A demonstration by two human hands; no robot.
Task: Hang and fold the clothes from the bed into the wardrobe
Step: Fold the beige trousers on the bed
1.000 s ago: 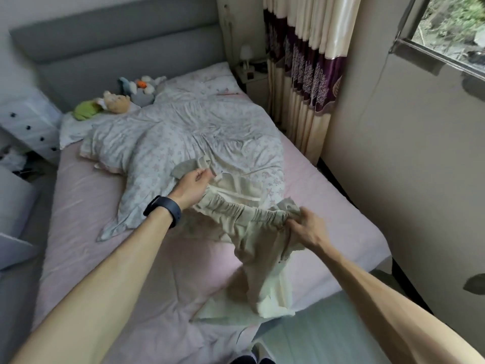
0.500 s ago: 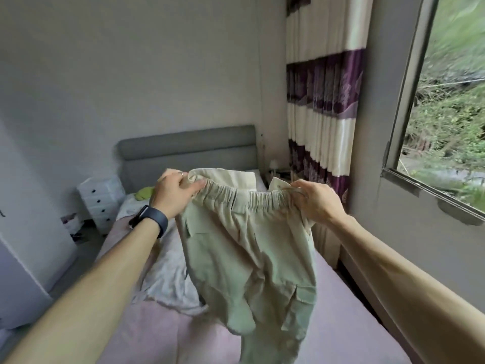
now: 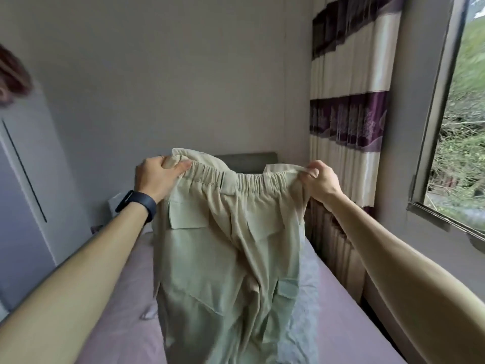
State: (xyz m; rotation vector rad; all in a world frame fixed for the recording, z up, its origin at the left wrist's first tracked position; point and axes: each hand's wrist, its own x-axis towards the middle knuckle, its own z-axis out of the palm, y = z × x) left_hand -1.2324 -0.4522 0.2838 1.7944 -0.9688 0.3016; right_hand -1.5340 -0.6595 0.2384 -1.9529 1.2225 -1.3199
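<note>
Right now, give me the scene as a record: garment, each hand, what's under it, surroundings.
garment: beige cargo trousers, held up by the elastic waistband, legs hanging, lower ends out of frame
left: left hand grips the waistband's left end; dark wristband on the wrist
right: right hand pinches the waistband's right end
below: bed with pink sheet
right side: striped curtain, window

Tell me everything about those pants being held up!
The pants are pale beige, soft woven-looking cloth, with a gathered elastic waistband, a flap pocket near the top and a cargo pocket lower down. They hang wrinkled over the pink bed, held up by the waistband: the left hand grips one end, the right hand pinches the other.
</note>
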